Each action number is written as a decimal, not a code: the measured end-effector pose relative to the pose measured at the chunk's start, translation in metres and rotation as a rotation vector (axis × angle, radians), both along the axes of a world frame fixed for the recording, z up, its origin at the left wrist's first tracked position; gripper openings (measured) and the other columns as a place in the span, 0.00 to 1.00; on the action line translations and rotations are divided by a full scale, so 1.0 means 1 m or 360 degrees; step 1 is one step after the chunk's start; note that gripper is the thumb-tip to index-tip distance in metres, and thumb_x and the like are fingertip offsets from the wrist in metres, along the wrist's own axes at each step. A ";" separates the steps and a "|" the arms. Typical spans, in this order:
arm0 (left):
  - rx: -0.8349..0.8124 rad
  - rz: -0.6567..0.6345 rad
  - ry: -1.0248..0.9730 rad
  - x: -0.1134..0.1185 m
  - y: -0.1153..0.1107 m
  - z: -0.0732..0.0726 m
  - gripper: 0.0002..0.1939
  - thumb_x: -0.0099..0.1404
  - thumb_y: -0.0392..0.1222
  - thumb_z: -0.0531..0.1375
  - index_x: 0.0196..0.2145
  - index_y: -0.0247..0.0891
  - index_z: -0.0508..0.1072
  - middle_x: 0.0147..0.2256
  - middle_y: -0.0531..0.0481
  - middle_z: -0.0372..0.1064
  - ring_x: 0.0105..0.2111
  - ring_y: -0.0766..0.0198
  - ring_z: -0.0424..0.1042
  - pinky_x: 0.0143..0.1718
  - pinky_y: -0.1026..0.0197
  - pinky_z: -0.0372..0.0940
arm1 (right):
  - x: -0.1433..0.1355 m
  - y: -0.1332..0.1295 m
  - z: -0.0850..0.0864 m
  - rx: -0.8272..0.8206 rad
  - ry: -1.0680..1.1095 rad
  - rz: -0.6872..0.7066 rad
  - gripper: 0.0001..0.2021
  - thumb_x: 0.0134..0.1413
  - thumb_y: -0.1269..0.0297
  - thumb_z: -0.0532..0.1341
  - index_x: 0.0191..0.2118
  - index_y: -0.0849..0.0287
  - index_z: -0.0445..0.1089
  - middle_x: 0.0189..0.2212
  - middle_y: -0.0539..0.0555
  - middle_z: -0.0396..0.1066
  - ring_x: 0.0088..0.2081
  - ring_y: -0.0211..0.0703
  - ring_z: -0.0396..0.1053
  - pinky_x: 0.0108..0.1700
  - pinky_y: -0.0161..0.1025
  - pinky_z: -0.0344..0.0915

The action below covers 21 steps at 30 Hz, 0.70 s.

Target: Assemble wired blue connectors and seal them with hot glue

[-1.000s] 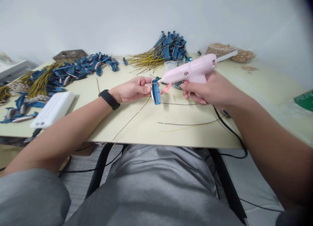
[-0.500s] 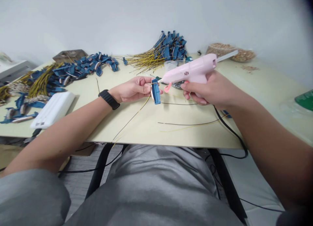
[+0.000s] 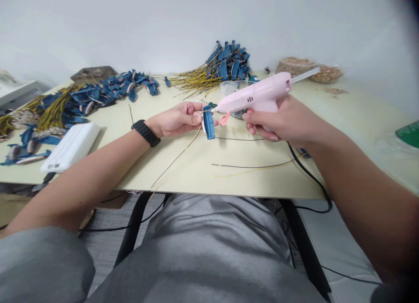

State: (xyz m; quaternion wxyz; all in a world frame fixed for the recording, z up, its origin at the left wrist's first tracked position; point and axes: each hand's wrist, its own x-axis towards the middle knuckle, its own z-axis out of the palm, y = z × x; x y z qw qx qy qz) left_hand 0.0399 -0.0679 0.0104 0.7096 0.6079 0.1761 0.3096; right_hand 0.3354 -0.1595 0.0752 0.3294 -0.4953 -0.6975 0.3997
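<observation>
Between the fingers and thumb of my left hand (image 3: 183,118) is a small blue plastic part (image 3: 208,124), held upright above the table. A black and yellow wire (image 3: 179,153) hangs from it down to the table's front edge. My right hand (image 3: 278,119) is wrapped round the handle of a pink glue gun (image 3: 255,93), with a clear glue stick (image 3: 306,74) out of its back. The gun's nozzle points left, close by the upper end of the blue part; whether they touch is hard to tell.
Blue parts with yellow wires (image 3: 225,63) are heaped at the back, and more (image 3: 108,91) at the left. A white power bank-like box (image 3: 71,146) lies left. Bowls of brown bits (image 3: 294,65) stand back right. The gun's black cable (image 3: 307,174) drops over the front edge.
The glue gun in my right hand has shifted very slightly to the right. My left hand and the blue part have stayed nearly still.
</observation>
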 end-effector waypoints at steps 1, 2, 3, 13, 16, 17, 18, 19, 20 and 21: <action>0.0001 -0.0002 -0.0001 0.000 0.000 0.000 0.24 0.57 0.52 0.89 0.34 0.34 0.84 0.24 0.56 0.71 0.28 0.65 0.79 0.49 0.61 0.81 | 0.000 0.000 0.001 -0.0004 -0.0007 0.0008 0.15 0.69 0.62 0.76 0.32 0.55 0.74 0.24 0.51 0.74 0.18 0.33 0.57 0.20 0.37 0.56; 0.0000 -0.0001 -0.0005 0.000 0.000 0.000 0.24 0.57 0.52 0.89 0.34 0.34 0.84 0.24 0.56 0.70 0.28 0.65 0.79 0.49 0.61 0.81 | 0.000 -0.001 0.001 -0.0012 -0.0024 0.0017 0.16 0.69 0.60 0.77 0.31 0.54 0.74 0.23 0.51 0.72 0.18 0.33 0.57 0.20 0.37 0.56; 0.0000 0.0001 -0.0012 0.000 0.000 -0.001 0.24 0.57 0.52 0.89 0.34 0.34 0.84 0.24 0.56 0.70 0.28 0.65 0.79 0.49 0.61 0.81 | 0.000 -0.001 0.002 -0.0019 -0.0045 0.0023 0.17 0.69 0.59 0.78 0.31 0.54 0.74 0.22 0.50 0.70 0.18 0.33 0.56 0.20 0.38 0.57; -0.0038 0.0036 0.0027 0.000 -0.002 0.003 0.25 0.55 0.52 0.90 0.37 0.34 0.86 0.24 0.55 0.72 0.34 0.59 0.84 0.49 0.59 0.80 | -0.001 -0.002 0.002 -0.0011 -0.0006 0.0015 0.13 0.69 0.67 0.72 0.31 0.55 0.74 0.22 0.50 0.73 0.17 0.32 0.56 0.20 0.36 0.57; -0.0037 0.0025 0.0016 0.000 -0.003 0.004 0.25 0.55 0.51 0.90 0.39 0.35 0.87 0.23 0.57 0.70 0.32 0.60 0.83 0.49 0.58 0.81 | -0.001 -0.002 0.002 -0.0006 -0.0040 -0.0009 0.15 0.69 0.68 0.71 0.29 0.55 0.73 0.21 0.51 0.72 0.17 0.33 0.56 0.20 0.36 0.56; -0.0027 0.0019 0.0007 0.001 -0.003 0.004 0.24 0.56 0.51 0.90 0.39 0.35 0.87 0.23 0.57 0.69 0.31 0.61 0.83 0.49 0.58 0.81 | -0.001 -0.003 0.002 -0.0006 -0.0044 -0.0016 0.15 0.69 0.67 0.72 0.29 0.55 0.73 0.21 0.51 0.72 0.17 0.33 0.56 0.20 0.36 0.56; -0.0017 0.0014 0.0001 0.001 -0.003 0.004 0.24 0.56 0.51 0.90 0.38 0.34 0.87 0.23 0.57 0.69 0.31 0.61 0.83 0.49 0.59 0.81 | -0.001 -0.003 0.003 -0.0010 -0.0036 -0.0021 0.14 0.69 0.67 0.73 0.30 0.55 0.73 0.22 0.51 0.72 0.17 0.33 0.56 0.20 0.36 0.56; -0.0009 0.0013 0.0002 0.001 -0.003 0.004 0.24 0.55 0.51 0.90 0.37 0.34 0.86 0.23 0.57 0.70 0.31 0.61 0.82 0.49 0.59 0.81 | -0.001 -0.003 0.003 -0.0016 -0.0024 -0.0019 0.13 0.69 0.66 0.74 0.31 0.55 0.74 0.23 0.51 0.74 0.18 0.33 0.57 0.20 0.36 0.56; -0.0008 0.0015 0.0011 0.001 -0.003 0.004 0.24 0.55 0.51 0.90 0.36 0.34 0.86 0.23 0.56 0.70 0.32 0.60 0.83 0.48 0.59 0.81 | -0.001 -0.003 0.003 -0.0018 -0.0018 -0.0015 0.13 0.69 0.66 0.73 0.32 0.55 0.74 0.23 0.52 0.74 0.18 0.33 0.57 0.20 0.36 0.56; -0.0016 0.0021 0.0022 0.001 -0.003 0.004 0.25 0.55 0.51 0.90 0.35 0.34 0.85 0.23 0.55 0.71 0.33 0.59 0.84 0.48 0.58 0.81 | -0.001 -0.003 0.003 -0.0016 -0.0021 -0.0011 0.12 0.70 0.67 0.72 0.32 0.56 0.74 0.24 0.52 0.74 0.18 0.33 0.57 0.20 0.36 0.56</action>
